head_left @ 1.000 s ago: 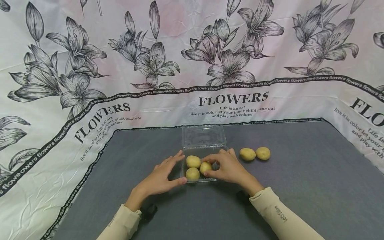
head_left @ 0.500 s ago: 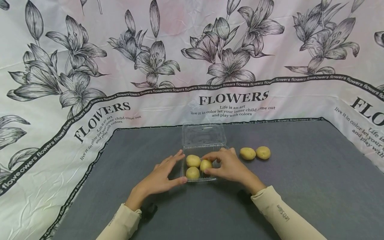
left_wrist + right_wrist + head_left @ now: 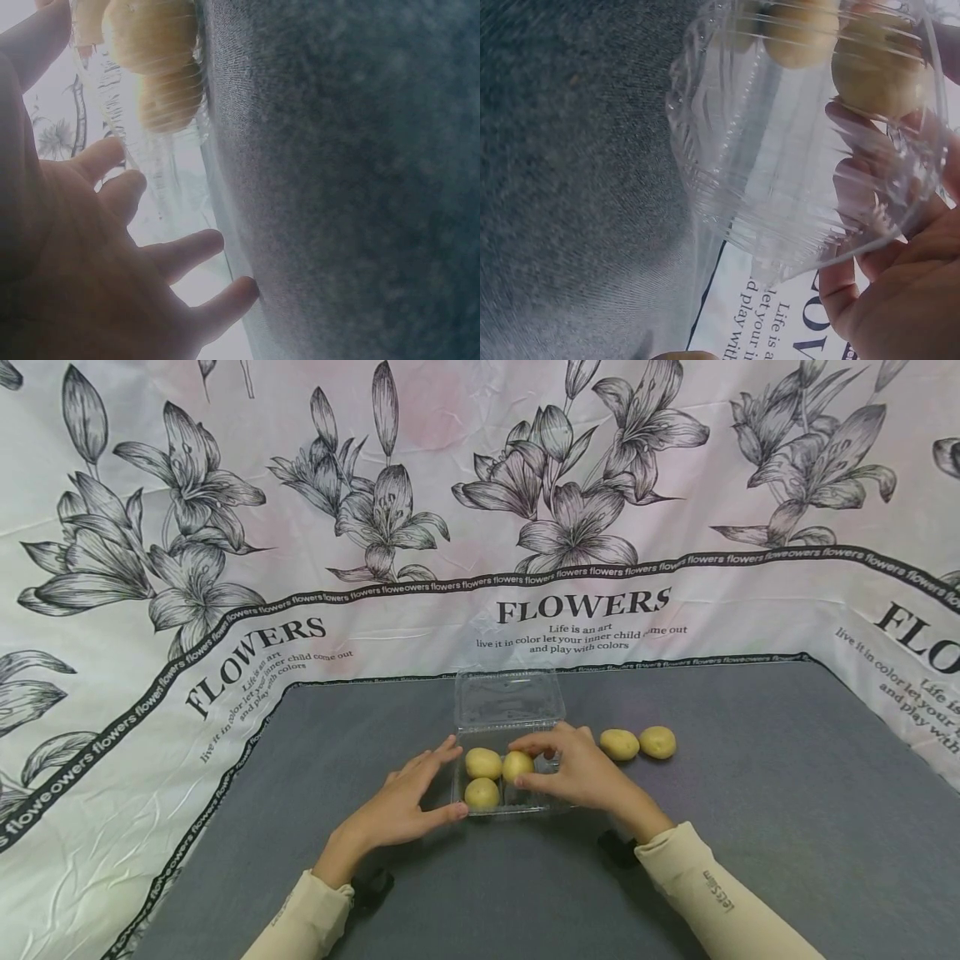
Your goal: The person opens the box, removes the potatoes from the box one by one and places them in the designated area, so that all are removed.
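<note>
A clear plastic clamshell box (image 3: 516,812) stands mid-table with its lid (image 3: 508,700) raised at the back. Two potatoes, one behind (image 3: 483,763) and one in front (image 3: 482,794), lie along its left side. My right hand (image 3: 577,768) reaches into the box and pinches a third potato (image 3: 517,767) between thumb and fingers. Through the clear wall in the right wrist view, that potato (image 3: 877,67) shows raised off the box floor. My left hand (image 3: 401,802) has its fingers spread along the box's left side, thumb at the front left corner.
Two more potatoes, one nearer the box (image 3: 619,745) and one further right (image 3: 657,742), lie side by side on the dark grey table (image 3: 750,827). A floral printed cloth (image 3: 420,627) hangs behind and around the table.
The right hand has shifted slightly back and to the right with its potato, away from the front left potato. The left hand and the box have stayed put.
</note>
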Motion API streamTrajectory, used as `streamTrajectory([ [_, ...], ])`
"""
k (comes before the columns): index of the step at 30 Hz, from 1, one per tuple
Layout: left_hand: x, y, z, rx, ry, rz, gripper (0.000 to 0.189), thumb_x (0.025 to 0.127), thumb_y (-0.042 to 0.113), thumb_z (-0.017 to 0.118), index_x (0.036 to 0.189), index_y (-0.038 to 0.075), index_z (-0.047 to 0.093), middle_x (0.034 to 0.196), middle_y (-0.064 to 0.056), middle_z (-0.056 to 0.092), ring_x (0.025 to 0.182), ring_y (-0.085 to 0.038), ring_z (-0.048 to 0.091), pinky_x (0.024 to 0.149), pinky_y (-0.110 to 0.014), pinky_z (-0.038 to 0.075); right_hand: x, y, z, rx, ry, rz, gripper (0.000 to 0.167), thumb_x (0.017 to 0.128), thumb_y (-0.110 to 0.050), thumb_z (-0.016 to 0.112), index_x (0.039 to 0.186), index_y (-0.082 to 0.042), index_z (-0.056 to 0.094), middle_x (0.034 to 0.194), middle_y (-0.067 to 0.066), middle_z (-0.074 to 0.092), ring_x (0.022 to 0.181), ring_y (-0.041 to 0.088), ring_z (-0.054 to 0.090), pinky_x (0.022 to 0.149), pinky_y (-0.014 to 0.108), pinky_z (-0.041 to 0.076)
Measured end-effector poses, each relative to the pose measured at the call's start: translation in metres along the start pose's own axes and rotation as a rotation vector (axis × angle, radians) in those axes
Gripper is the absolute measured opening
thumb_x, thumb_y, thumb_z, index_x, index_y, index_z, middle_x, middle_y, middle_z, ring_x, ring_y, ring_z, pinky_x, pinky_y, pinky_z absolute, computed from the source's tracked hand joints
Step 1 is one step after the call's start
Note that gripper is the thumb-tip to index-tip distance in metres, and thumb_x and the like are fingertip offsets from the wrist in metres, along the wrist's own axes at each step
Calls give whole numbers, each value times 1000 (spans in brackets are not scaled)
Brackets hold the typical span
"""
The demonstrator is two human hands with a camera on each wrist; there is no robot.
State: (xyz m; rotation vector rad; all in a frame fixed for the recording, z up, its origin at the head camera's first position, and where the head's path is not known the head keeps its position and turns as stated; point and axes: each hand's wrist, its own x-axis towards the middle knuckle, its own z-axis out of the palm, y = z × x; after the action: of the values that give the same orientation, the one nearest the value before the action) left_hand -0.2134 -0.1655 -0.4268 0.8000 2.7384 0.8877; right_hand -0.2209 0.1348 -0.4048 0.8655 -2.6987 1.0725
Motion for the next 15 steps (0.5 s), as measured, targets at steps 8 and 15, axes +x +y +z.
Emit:
streamTrajectory([
  [8,0,1,-1,-7,-5,0,85,94,61,64,163,28,26,171,14,11,157,-41,17,115,-76,17,1,-3,-7,24,5,25,45,82,-29,86,123,-16,75,105,-6,77,89,25,56,80,36,28],
  [15,-2,2,-1,-11,-6,5,85,94,59,64,163,26,26,173,9,11,157,-42,17,114,-77,16,0,-3,-15,57,18,30,45,82,-28,87,124,-16,75,105,-6,77,93,27,57,84,37,29],
])
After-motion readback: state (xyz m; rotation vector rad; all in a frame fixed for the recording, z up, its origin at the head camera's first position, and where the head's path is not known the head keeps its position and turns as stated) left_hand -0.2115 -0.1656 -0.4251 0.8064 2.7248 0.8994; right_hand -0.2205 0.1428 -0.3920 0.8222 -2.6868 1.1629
